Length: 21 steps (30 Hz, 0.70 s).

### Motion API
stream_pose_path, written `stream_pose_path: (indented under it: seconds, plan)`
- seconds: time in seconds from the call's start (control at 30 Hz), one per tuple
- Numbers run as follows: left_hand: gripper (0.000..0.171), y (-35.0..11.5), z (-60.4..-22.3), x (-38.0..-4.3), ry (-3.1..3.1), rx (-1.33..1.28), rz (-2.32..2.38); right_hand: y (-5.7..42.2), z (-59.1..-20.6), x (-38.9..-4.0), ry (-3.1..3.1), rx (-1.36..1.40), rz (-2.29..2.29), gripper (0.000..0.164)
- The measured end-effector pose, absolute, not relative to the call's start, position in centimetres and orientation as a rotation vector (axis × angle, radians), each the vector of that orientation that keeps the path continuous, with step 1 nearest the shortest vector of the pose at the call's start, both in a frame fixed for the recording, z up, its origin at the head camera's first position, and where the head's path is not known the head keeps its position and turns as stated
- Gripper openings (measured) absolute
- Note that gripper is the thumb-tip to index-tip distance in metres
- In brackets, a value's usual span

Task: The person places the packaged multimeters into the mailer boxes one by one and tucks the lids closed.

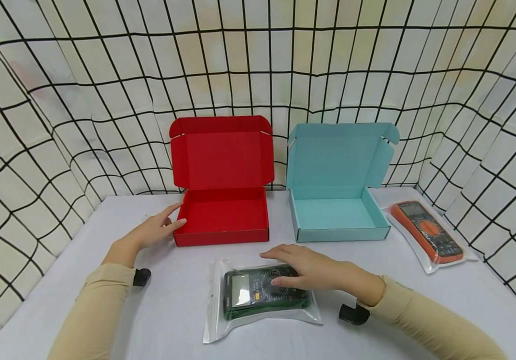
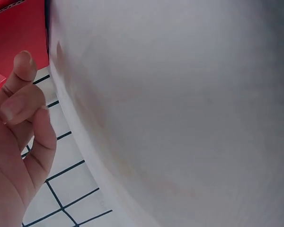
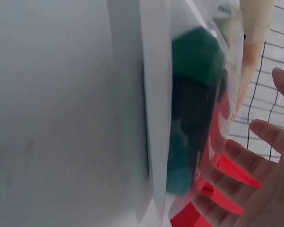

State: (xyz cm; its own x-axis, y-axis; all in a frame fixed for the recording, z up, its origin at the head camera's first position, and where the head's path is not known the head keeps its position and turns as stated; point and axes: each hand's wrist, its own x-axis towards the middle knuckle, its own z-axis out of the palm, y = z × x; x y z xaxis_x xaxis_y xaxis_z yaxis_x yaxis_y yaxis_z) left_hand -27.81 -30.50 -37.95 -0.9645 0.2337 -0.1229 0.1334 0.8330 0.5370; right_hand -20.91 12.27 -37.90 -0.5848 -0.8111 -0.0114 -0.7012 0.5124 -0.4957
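At the left side of an open red cardboard box [image 1: 222, 237] is my left hand [image 1: 150, 232], thumb and forefinger tips right at its left wall. In the left wrist view the other fingers of that hand [image 2: 23, 109] curl loosely with nothing in them. A dark green multimeter [image 1: 264, 290] lies face up in a clear plastic bag [image 1: 215, 320] in front of the boxes. Over its right part my right hand [image 1: 309, 268] is spread, palm down. The right wrist view shows those fingers [image 3: 246, 158] apart beside the bagged multimeter [image 3: 189, 118], not curled round it.
Right of the red box stands a light blue cardboard box [image 1: 343, 234], its lid raised. An orange multimeter [image 1: 429, 231] in a clear bag lies at the far right of the white table [image 1: 168, 310]. A black wire grid [image 1: 244, 72] with white sheeting encloses the back and sides.
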Motion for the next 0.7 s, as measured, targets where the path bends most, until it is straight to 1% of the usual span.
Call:
stream_pose_path:
  seconds: [0.1, 0.27, 0.57, 0.7]
  plan:
    - [0.083, -30.5, -38.0, -27.8, 2.832, 0.311, 0.806, 11.6, -38.2, -20.5, 2.468, -1.284, -0.596, 0.065]
    - [0.090, -30.4, -38.1, -27.8, 2.805, 0.319, 0.821, 11.0, -38.5, -20.0, 2.448, -1.369, -0.476, 0.071]
    - [0.095, -30.3, -38.1, -27.8, 2.782, 0.328, 0.850, 10.6, -38.8, -19.5, 2.473, -1.431, -0.331, 0.095]
    - [0.096, -30.3, -38.1, -27.9, 2.777, 0.324, 0.842, 10.2, -39.2, -19.4, 2.496, -1.458, -0.239, 0.101]
